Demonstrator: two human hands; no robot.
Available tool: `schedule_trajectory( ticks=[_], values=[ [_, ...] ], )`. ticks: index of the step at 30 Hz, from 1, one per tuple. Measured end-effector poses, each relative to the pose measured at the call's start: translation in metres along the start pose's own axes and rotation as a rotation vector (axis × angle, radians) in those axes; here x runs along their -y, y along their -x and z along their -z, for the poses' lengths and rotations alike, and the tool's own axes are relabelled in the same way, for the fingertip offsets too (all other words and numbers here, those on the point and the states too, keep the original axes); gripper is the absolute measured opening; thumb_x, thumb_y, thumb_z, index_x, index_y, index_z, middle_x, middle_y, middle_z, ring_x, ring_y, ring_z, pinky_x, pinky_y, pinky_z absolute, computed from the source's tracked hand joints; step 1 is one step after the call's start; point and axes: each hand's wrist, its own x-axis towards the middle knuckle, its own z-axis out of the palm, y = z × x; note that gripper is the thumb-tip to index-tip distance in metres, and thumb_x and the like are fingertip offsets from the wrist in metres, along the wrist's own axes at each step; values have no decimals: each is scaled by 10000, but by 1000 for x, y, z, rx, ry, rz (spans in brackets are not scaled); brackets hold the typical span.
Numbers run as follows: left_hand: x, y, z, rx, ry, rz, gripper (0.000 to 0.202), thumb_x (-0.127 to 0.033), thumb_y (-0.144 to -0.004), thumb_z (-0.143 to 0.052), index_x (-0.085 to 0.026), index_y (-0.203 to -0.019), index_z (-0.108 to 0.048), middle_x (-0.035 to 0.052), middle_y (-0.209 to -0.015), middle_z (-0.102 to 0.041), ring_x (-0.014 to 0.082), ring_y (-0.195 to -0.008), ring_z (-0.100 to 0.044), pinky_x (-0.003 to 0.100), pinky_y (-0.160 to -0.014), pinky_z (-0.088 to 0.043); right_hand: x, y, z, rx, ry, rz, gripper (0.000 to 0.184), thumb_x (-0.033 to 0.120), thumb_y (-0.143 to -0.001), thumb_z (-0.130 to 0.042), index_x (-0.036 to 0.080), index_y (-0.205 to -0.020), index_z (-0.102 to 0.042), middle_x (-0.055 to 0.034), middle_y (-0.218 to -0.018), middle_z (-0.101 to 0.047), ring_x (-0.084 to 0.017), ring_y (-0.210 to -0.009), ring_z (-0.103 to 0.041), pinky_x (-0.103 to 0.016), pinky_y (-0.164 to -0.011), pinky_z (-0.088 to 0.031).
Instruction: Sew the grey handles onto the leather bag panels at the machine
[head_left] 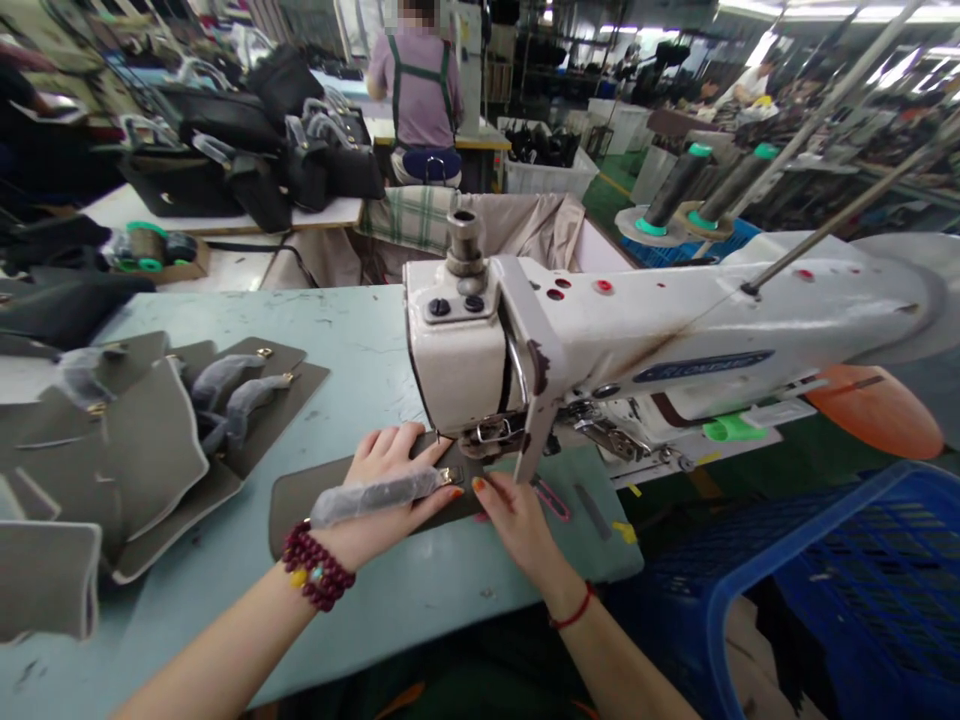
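Beneath the head of the white sewing machine, taken as the centre of the clock, a grey panel lies on the pale worktop, reaching out toward eight o'clock. The left hand, at seven, is spread flat on the panel, fingers slightly apart and gripping nothing. A film-wrapped handle, with its buckle at the machine end, lies across the back of that hand. At five, the right hand is partly curled, with thumb and fingertip at the panel's near edge; whether it pinches the panel I cannot tell.

Past the right hand, between four and five, lie a pink tool and a grey strip. More panels are piled at eight to nine o'clock, some with wrapped handles. A blue basket stands at four, two thread spools at two. Black bags crowd another worktop at ten; at twelve, a person in purple faces away.
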Motion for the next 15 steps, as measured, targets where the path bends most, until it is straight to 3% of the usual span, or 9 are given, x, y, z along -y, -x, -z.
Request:
schedule_trajectory(
  ticks=[7,15],
  values=[
    [0,-1,0,32,6,14,452,-562,-854,-483,-238,-1148,-596,116,-1034,-555,299,-977,-511,427,-827,-385,-29,19,2,54,-47,20,345,435,-923,-481,163,-822,-668,-67,-780,-717,-164,-706,-684,-222,-606,-497],
    [15,-14,1,92,95,39,405,-561,-870,-447,-233,-948,-673,99,-1020,-608,284,-939,-554,416,-822,-404,-12,7,-6,11,-150,-1,363,424,-922,-483,151,-766,-666,-67,-751,-718,-147,-658,-678,-209,-585,-509]
  ],
)
